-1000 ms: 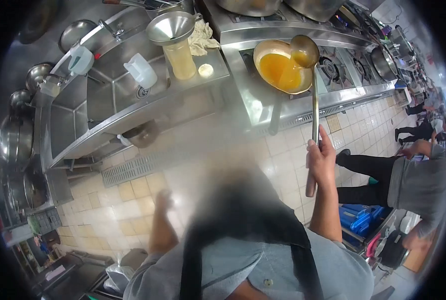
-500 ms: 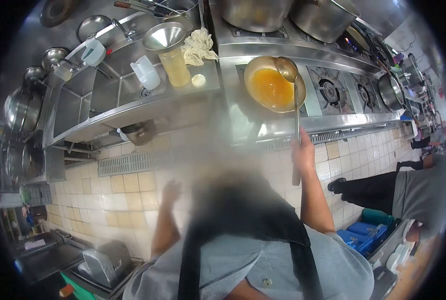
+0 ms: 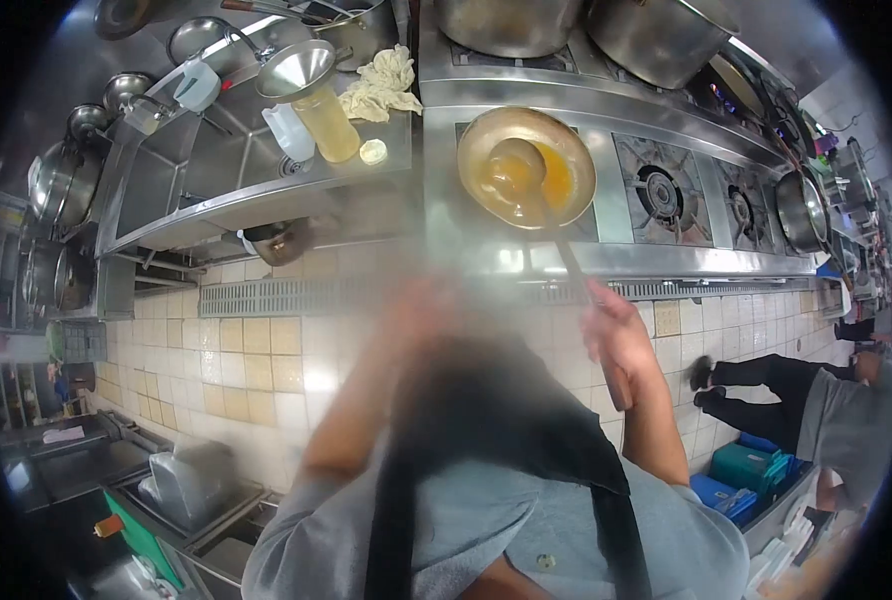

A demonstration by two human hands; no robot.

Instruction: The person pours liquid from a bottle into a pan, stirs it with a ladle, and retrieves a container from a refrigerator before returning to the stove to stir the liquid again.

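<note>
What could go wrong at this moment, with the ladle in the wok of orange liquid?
1. The ladle bowl sits in the orange liquid inside the wok; a quick scoop might splash it onto the stove.
2. The right hand grips the long handle far from the bowl, so control may be loose.
3. Another person stands close on the right and could bump the arm.
</note>
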